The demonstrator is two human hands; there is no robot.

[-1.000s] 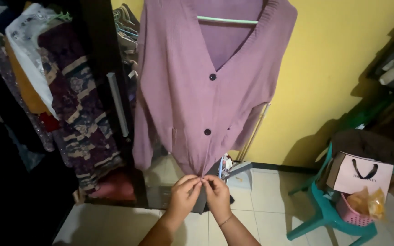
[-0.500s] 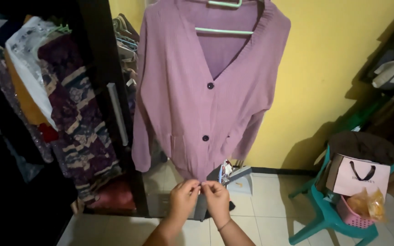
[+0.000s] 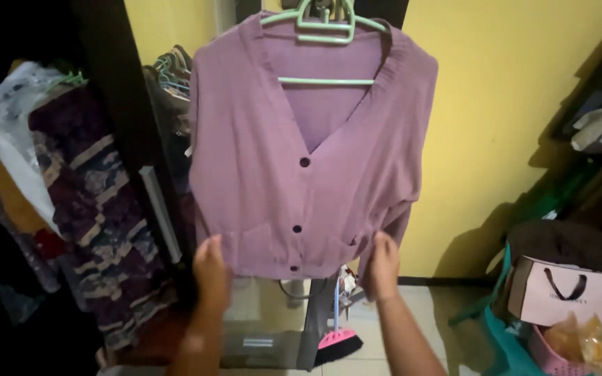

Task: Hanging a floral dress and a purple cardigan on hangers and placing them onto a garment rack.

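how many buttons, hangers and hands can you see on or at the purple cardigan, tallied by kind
cardigan: 1
dark buttons down its front: 3, top, middle, bottom
green hanger carrying it: 1
hands at its hem: 2, left hand and right hand
total: 7

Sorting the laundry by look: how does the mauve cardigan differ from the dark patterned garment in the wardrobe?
The mauve cardigan is plain, the patterned garment dark with tan bands. The cardigan hangs spread open to view on a green hanger, both hands at its hem; the patterned one is crowded among other clothes, untouched. Both hang.
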